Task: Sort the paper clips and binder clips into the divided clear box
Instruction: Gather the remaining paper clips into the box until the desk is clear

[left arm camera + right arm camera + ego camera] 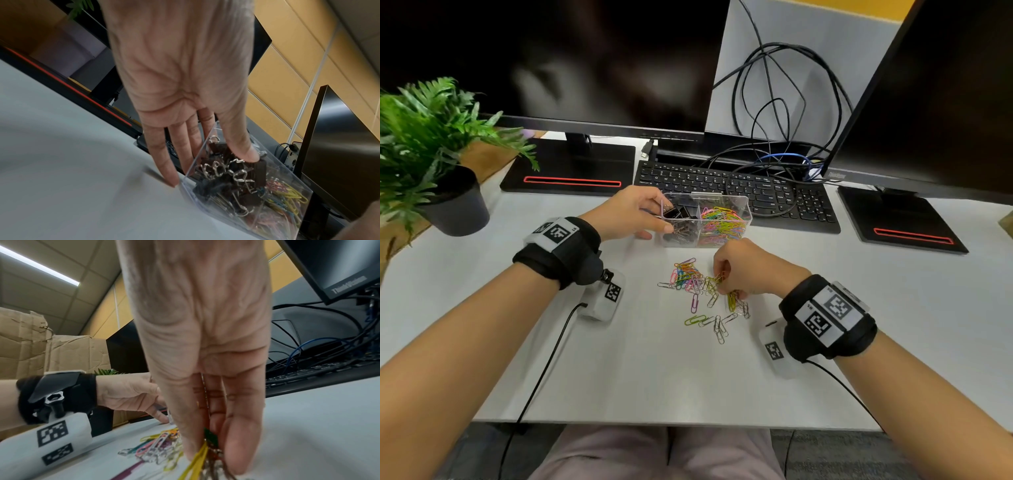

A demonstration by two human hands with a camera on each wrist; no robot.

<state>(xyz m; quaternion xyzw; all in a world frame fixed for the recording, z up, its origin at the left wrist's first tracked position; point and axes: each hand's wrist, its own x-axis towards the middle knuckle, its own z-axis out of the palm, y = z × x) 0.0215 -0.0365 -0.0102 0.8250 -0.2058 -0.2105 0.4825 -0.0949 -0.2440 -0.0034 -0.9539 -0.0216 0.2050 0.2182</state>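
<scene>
While we look from the head view, the divided clear box (707, 219) stands on the desk (654, 370) before the keyboard (736, 192); black binder clips (681, 214) fill its left compartment, coloured paper clips (724, 221) its right. The left hand (626, 214) grips the box's left wall. Loose paper clips (698, 291) lie scattered just in front of the box, and the right hand (746, 267) pinches some of them. In the left wrist view, we note the thumb (238, 139) inside the box on the binder clips, the fingers (164, 155) outside the wall. In the right wrist view, the fingertips (240, 449) close on yellow and silver clips; the monitor (337, 264) reads "ThinkVision".
</scene>
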